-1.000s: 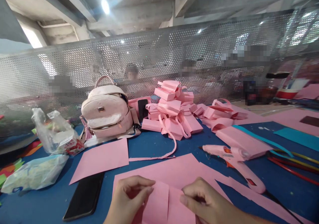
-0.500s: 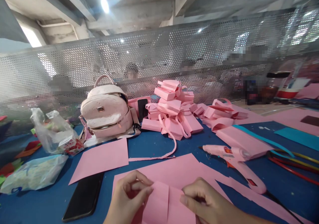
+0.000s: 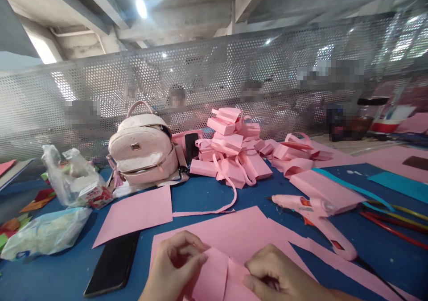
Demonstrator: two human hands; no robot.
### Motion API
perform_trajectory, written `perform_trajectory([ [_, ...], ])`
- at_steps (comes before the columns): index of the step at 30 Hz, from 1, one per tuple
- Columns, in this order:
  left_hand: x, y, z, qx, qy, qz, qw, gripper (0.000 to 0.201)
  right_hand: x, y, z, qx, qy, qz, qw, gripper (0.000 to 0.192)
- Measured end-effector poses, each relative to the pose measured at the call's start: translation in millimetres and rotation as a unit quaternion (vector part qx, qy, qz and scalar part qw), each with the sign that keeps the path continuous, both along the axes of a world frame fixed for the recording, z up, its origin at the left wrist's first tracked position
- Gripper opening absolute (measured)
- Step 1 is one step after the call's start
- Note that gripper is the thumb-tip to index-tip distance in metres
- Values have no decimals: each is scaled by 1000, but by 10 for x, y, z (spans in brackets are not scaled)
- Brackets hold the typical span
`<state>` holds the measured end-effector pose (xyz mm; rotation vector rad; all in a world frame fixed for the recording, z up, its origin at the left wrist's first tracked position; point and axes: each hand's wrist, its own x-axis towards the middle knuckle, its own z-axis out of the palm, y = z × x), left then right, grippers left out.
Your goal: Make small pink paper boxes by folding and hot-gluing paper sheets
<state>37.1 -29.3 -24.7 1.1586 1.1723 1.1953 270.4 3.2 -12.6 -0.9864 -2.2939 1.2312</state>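
Pinching the folded pink paper piece (image 3: 217, 276) at the near edge of the blue table (image 3: 67, 274), we have our left hand (image 3: 174, 265) curled on its left flap, thumb and forefinger closed on the edge, and our right hand (image 3: 281, 276) closed on the right flap, fingers tucked down onto it. We judge the piece light and thin, stiff enough to keep a crease yet quick to dent or tear, so it is best taken at the flap edges beside the fold, as both hands have it. Compared with a second ago, the flaps look tipped inward and lower, the left thumb has slid further over the edge, and the right hand has dropped slightly.

Under the piece lies a large pink sheet (image 3: 240, 229); a black phone (image 3: 113, 263) rests just left of it, and a pink glue gun (image 3: 314, 216) lies to the right. Farther off sit a second pink sheet (image 3: 137, 214), a plastic bag (image 3: 70, 180), a pink backpack (image 3: 143, 151) and a heap of folded pink boxes (image 3: 234, 149), with a perforated metal screen (image 3: 214, 78) behind them.
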Motion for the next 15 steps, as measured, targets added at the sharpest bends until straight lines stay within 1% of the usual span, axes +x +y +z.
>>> perform_trajectory([
  [3, 5, 1, 12, 6, 11, 5, 1000, 26, 7, -30, 16, 34, 6, -2, 999, 62],
  [9, 16, -1, 43, 3, 31, -3, 1000, 14, 45, -99, 52, 137, 20, 21, 990, 61],
  [15, 30, -11, 69, -13, 17, -15, 1000, 14, 84, -116, 28, 223, -1, 25, 974, 61],
])
